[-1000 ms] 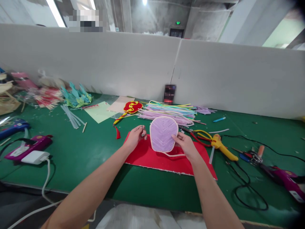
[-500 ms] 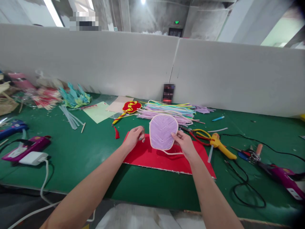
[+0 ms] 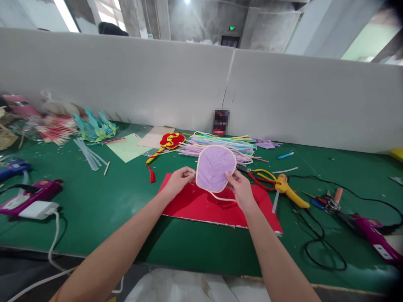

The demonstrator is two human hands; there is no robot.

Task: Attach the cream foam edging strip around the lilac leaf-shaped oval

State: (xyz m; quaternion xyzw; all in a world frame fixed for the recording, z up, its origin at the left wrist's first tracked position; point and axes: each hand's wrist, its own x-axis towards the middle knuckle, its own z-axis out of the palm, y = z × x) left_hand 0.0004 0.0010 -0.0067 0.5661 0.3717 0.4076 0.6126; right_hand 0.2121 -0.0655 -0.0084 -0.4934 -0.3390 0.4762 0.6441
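Observation:
A lilac panel of pipe cleaners (image 3: 214,167), rounded and edged in cream, is held up over a red board (image 3: 189,205). My right hand (image 3: 241,188) pinches its right edge, thumb on the front face. At the left edge, the closed fingertips of my left hand (image 3: 181,180) meet the rim; exactly how they grip it is partly hidden. From the panel's bottom, a loose cream strand (image 3: 222,199) curves toward my right hand.
Behind lie bundled pastel pipe cleaners (image 3: 185,147) and a red-and-yellow fan (image 3: 171,141) with a tassel. To the right are pliers (image 3: 262,178), a yellow glue gun (image 3: 291,193) with its cord, and scissors (image 3: 324,203). Purple power strips (image 3: 47,191) flank the table; a grey partition (image 3: 126,79) stands behind.
My left hand has moved right, from apart to the panel's left edge. The panel has risen slightly and tilted, still in my right hand. The whole view has shifted a little.

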